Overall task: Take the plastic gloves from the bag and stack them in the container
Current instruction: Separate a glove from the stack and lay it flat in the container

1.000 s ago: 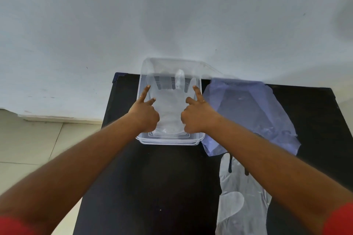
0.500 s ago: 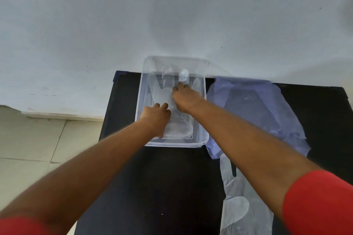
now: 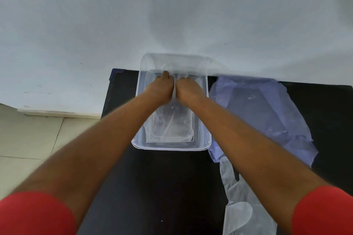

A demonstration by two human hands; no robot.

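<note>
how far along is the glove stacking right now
Done: clear gloves already lie flat in the container. In hand: left hand and right hand press on them at its far end. Left: one glove lies on the table beside the bag.

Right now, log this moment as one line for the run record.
left hand: pressing gloves flat in container | right hand: same, beside left | bag: right of container | loose glove: on table
</note>
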